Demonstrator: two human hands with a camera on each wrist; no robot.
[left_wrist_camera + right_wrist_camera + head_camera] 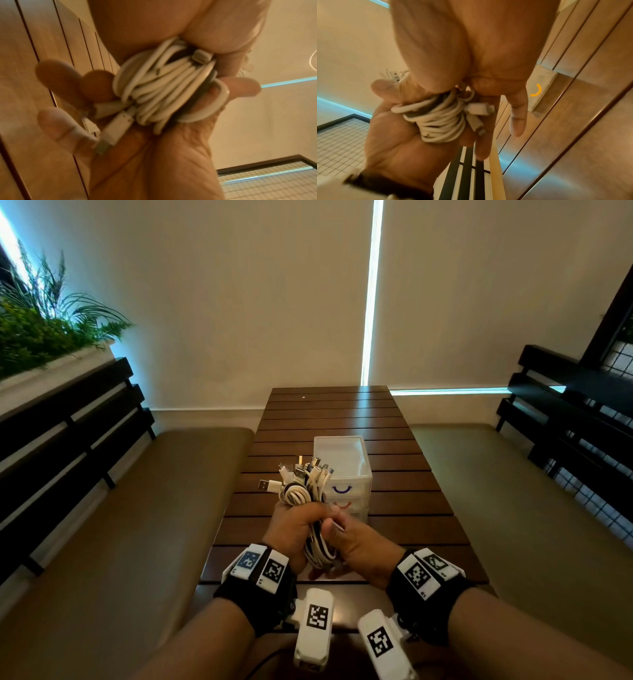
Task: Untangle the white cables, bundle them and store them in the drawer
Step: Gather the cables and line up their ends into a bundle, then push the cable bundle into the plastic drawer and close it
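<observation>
Above the near end of the slatted wooden table (pixel 394 440), held clear of the surface: the bundle of white cables (pixel 310 508), coiled into loops and gripped between both hands. On the left side, the left hand (pixel 294 529), fingers and thumb curled around the middle of the coil, thumb laid across the top toward the right. On the right side, touching the left hand, the right hand (pixel 359 546), thumb pressed against the lower loops, fingers hidden beneath the bundle in the head view. Projecting upward and away from the left hand: a cluster of plug ends (pixel 301 474), one USB plug pointing to the left. In the left wrist view, tightly packed cable loops (pixel 164 86) wedged between the two palms, a connector lying against the lower fingers. In the right wrist view, the same coil (pixel 440 119) clamped between the hands, two connectors at its right edge. Directly behind the bundle, resting on the table: a translucent drawer unit (pixel 346 470), both drawers closed, apart from the hands.
</observation>
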